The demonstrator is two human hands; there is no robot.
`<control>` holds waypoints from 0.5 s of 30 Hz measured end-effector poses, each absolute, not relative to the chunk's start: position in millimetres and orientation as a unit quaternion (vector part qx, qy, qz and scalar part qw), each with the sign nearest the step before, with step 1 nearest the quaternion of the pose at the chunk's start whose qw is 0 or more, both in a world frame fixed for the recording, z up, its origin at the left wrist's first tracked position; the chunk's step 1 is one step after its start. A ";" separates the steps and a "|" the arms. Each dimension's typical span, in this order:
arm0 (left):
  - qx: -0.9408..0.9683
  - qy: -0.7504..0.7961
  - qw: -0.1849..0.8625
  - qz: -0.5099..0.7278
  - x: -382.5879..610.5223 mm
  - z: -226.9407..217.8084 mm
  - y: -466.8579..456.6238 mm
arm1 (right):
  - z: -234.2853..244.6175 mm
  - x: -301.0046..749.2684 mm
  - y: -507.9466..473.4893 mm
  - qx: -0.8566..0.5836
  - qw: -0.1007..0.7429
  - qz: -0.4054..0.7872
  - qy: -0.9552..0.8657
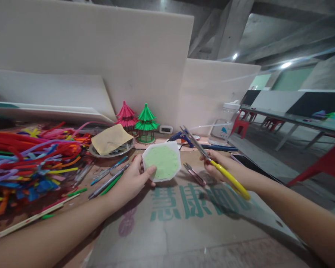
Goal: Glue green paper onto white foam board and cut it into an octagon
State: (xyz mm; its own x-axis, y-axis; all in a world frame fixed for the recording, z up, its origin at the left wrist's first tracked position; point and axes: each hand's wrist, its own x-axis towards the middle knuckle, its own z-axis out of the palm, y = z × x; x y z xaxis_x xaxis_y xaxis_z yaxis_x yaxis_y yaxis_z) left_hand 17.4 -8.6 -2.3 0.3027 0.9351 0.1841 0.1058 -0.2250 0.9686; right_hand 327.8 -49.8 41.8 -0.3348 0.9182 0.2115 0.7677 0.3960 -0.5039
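Note:
My left hand point(141, 173) grips the left edge of a roughly eight-sided piece with a pale green face point(164, 160) and a white border, thumb on top. Small dark dots mark the green near its rim. In my right hand point(216, 163) are yellow-handled scissors point(220, 173), held around the pivot area, with the handles towards me and the blades pointing up and left. The scissors are apart from the green piece. A small pair of pinkish snips point(194, 175) lies on the cardboard between my hands.
Colourful pipe cleaners point(36, 160) heap at the left, beside a metal dish point(111, 152) with yellowish sheet on it. Pens point(108, 180) lie near my left wrist. Behind stand pink point(125, 114) and green point(146, 121) pagoda models, a glue gun point(184, 138) and a clear jug point(225, 124).

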 end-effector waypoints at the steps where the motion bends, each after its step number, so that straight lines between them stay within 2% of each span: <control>1: 0.650 0.395 0.479 0.438 17.2 -3.0 -8.6 | 41.3 325.0 -52.6 -0.516 0.230 0.163 -0.809; 11: 0.662 0.368 0.484 0.439 15.5 -6.2 -9.8 | 31.4 308.4 -61.7 -0.502 0.208 0.246 -0.802; 15: 0.667 0.362 0.489 0.431 15.9 -2.6 -12.3 | 28.7 307.4 -61.5 -0.501 0.227 0.258 -0.794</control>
